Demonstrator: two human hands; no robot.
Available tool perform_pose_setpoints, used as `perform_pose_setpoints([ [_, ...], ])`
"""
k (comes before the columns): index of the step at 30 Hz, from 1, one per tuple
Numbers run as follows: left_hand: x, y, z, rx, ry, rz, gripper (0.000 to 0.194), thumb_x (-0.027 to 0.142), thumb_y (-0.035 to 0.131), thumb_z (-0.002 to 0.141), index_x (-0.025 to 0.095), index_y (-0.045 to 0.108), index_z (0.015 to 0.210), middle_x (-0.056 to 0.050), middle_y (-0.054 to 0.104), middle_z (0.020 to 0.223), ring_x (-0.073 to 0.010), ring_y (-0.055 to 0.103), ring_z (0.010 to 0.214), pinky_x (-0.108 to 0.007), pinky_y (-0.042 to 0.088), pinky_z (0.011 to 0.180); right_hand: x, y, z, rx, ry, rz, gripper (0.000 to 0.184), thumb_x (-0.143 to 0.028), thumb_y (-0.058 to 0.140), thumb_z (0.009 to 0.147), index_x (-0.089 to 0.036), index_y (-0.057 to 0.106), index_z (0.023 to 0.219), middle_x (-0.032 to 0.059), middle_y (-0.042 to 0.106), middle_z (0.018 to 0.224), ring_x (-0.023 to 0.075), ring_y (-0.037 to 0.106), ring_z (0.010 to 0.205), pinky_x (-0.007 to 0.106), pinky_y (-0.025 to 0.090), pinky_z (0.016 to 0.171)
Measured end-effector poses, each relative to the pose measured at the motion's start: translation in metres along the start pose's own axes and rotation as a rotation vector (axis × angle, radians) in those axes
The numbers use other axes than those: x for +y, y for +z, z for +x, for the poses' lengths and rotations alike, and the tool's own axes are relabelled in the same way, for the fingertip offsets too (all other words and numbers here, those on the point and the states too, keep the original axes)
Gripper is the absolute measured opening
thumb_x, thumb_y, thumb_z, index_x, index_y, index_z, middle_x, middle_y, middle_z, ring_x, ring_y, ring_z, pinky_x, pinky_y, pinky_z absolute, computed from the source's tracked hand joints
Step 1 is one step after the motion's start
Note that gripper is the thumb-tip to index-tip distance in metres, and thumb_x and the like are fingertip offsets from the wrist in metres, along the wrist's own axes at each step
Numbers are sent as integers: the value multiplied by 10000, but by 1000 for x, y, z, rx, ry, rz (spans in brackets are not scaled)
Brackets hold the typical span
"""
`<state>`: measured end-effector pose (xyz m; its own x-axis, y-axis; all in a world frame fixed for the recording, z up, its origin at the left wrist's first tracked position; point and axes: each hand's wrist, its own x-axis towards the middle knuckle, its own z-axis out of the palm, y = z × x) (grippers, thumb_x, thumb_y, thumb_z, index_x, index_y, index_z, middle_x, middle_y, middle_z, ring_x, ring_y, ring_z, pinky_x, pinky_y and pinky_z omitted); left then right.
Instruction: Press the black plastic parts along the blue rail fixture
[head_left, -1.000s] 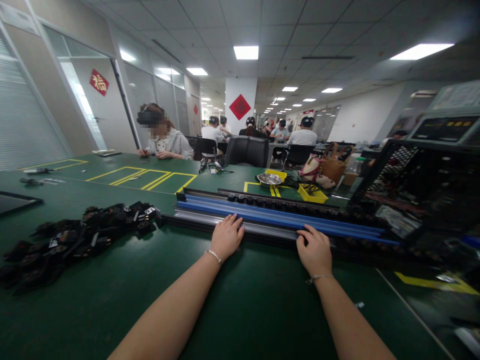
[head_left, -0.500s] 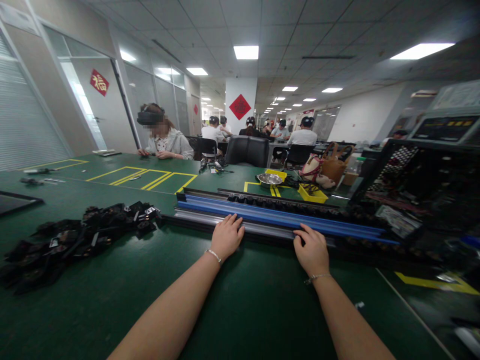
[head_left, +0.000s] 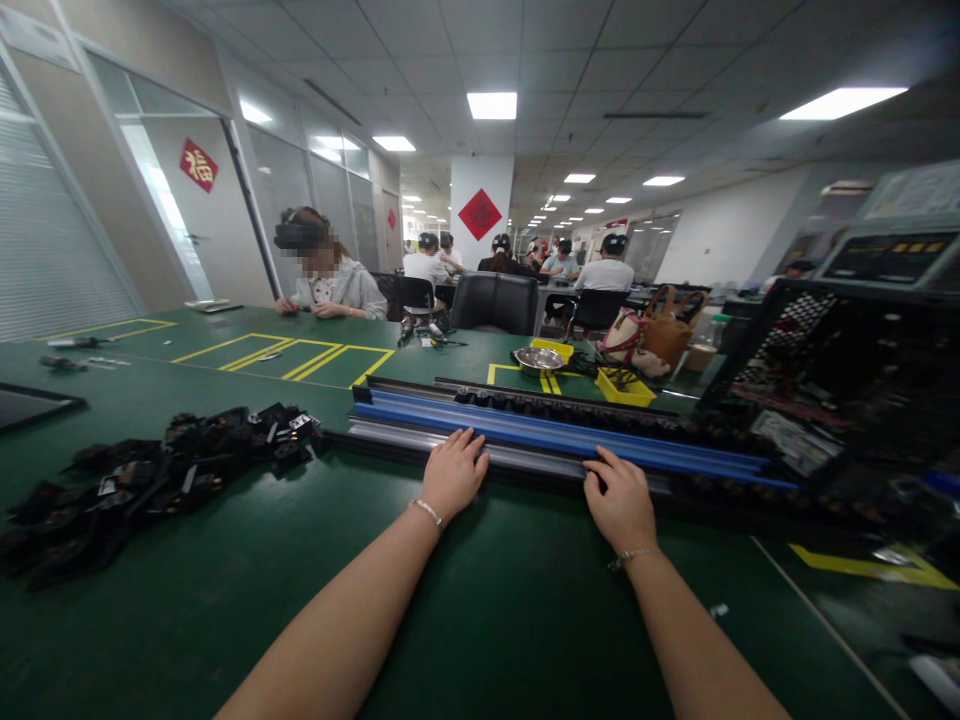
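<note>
Long rails lie side by side across the table in front of me: a blue one (head_left: 540, 428) and, nearer to me, a silver-grey one (head_left: 405, 434) in a dark frame. My left hand (head_left: 454, 472) rests palm down on the silver-grey rail, its fingers stretched out toward the blue rail. Farther right, my right hand (head_left: 622, 502) touches the same silver-grey rail. Its fingers are slightly bent, and the thumb stands apart from them. Neither hand is closed around anything that I can see.
A heap of black parts (head_left: 165, 470) lies on the green table (head_left: 480, 620) at left. Behind the rails stand a metal bowl (head_left: 540, 358) and a yellow tray (head_left: 625, 388). An open black case (head_left: 795, 370) stands at right. Across the table sits a person (head_left: 330, 275).
My right hand has shifted very slightly to the left along the rail. My left hand and the rails look unmoved.
</note>
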<state>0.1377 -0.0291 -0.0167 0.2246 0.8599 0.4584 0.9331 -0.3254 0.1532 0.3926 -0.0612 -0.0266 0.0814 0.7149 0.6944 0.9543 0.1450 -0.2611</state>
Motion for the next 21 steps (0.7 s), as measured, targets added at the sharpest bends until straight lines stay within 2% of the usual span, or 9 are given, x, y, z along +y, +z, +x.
perform_pose_setpoints([
  [11,-1,3,0,10,1,8,419,399,324,914,252,550,1234,-25,498,1353,-208,420,1260,-386,393,990,-1,6,-1,27,-85,64,282,-254,440,791,-175,698,873,101,630,1137,249,500,1030,440,411,937],
  [21,-2,4,0,26,8,6,418,397,323,916,248,553,1231,-28,501,1349,-210,417,1262,-392,396,984,-2,4,0,-4,-96,77,280,-247,443,797,-165,694,891,110,618,1161,254,493,1055,449,417,941],
])
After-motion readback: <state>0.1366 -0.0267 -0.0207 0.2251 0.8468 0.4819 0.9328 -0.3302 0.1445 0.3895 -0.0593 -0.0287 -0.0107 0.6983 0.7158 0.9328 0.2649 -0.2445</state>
